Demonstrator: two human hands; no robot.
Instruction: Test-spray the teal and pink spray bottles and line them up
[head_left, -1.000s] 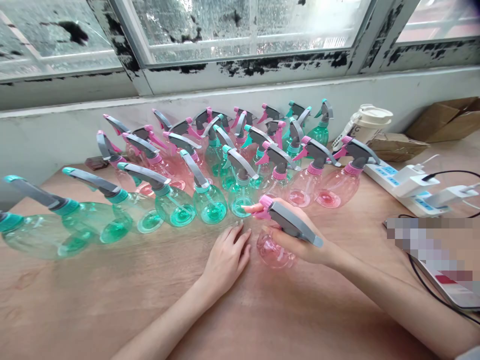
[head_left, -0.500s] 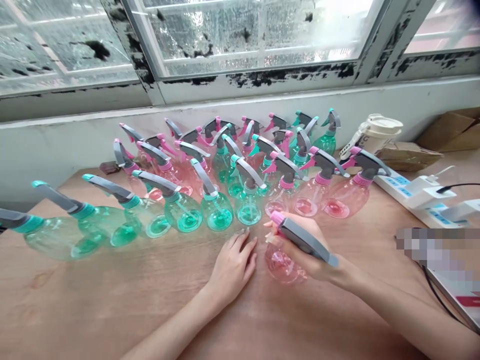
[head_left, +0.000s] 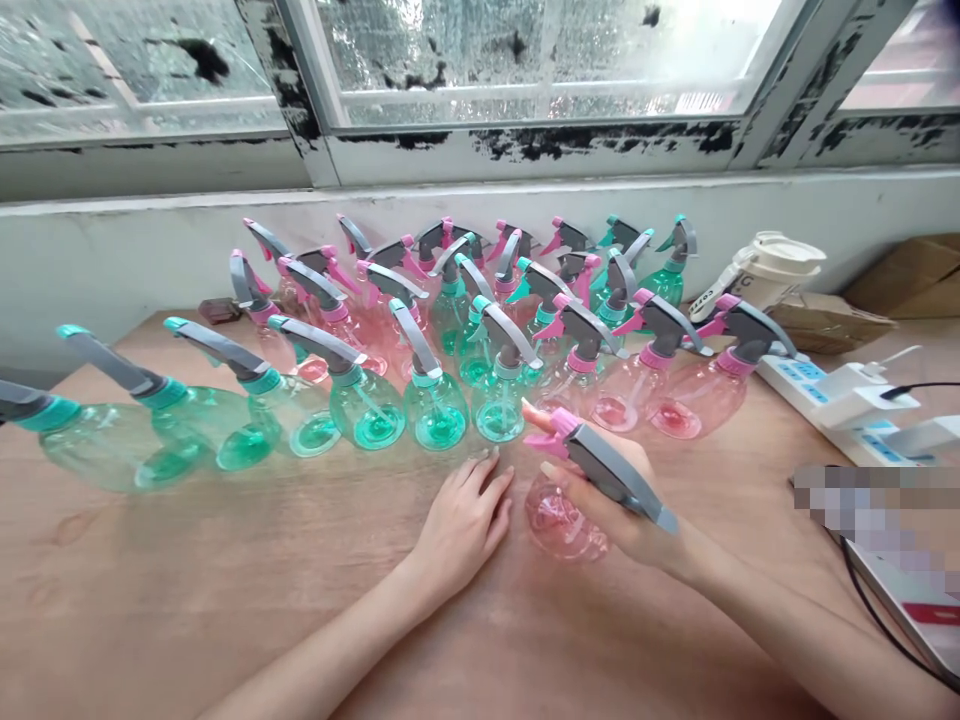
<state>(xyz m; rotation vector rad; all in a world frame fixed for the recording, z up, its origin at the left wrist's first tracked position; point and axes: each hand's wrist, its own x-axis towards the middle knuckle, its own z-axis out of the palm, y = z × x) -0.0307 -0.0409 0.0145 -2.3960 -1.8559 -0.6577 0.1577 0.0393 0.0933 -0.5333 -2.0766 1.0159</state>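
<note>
My right hand (head_left: 615, 490) is closed around the neck of a pink spray bottle (head_left: 562, 525) with a grey and pink trigger head. Part of its neck and trigger is hidden by my fingers. To the left of it my left hand (head_left: 469, 515) lies flat on the wooden table (head_left: 262, 600), fingers stretched out, holding nothing. Just beyond its fingertips stands a green spray bottle (head_left: 500, 405). Other green spray bottles (head_left: 367, 410) continue that front row to the left, while pink spray bottles (head_left: 694, 400) stand at its right.
More pink and green spray bottles crowd behind the front row, near the wall (head_left: 135, 260). A white lidded cup (head_left: 780, 260) stands at the back right. Nearby are a cardboard piece (head_left: 832, 320), a power strip (head_left: 787, 375) with chargers, and a black cable (head_left: 862, 590).
The view has shifted slightly. The fingers of my right hand have loosened a little around the pink spray bottle's head, showing more of its pink nozzle and trigger. My left hand stays on the table.
</note>
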